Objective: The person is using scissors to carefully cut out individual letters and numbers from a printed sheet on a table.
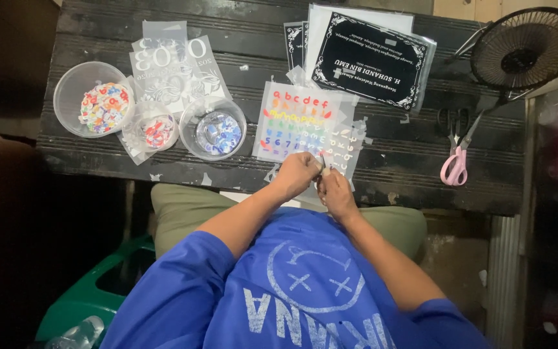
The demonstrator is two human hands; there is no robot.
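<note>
A dark slatted wooden table (395, 161) holds everything. At its far right corner sits one round black wire fan (526, 48). One black rectangular plaque (374, 59) with white ornate border lies at the table's far middle. Three clear round plastic tubs (95, 100) of small coloured pieces stand at the table's left. One translucent sheet of rainbow letter stickers (301, 123) lies at the near middle edge; one pair of pink-handled scissors (456, 158) lies right. Over the sheet's near edge, the left hand (296, 173) and right hand (334, 190) meet, fingers pinched on a thin tool, too small to identify.

left hand (296, 173) + right hand (335, 190): meet at sticker sheet (299, 123) edge | pink scissors (454, 165) apart, right
</note>
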